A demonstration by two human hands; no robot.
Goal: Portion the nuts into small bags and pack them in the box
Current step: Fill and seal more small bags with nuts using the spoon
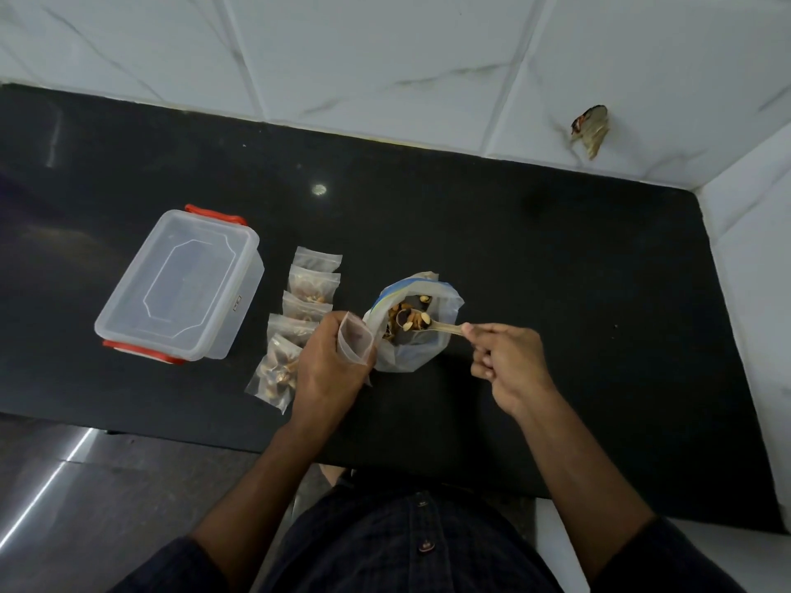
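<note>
Flanking big bag [411,331], both hands; bare countertop [578,293] rightward

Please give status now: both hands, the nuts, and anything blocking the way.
Left hand holds empty small bag open. Right hand grips spoon, loaded with nuts, over big bag. Box lid on. Nothing blocking.

Counter [556,293] right of nut bag [411,336] open; filled bags [295,327], box [179,284] crowd left.
</note>
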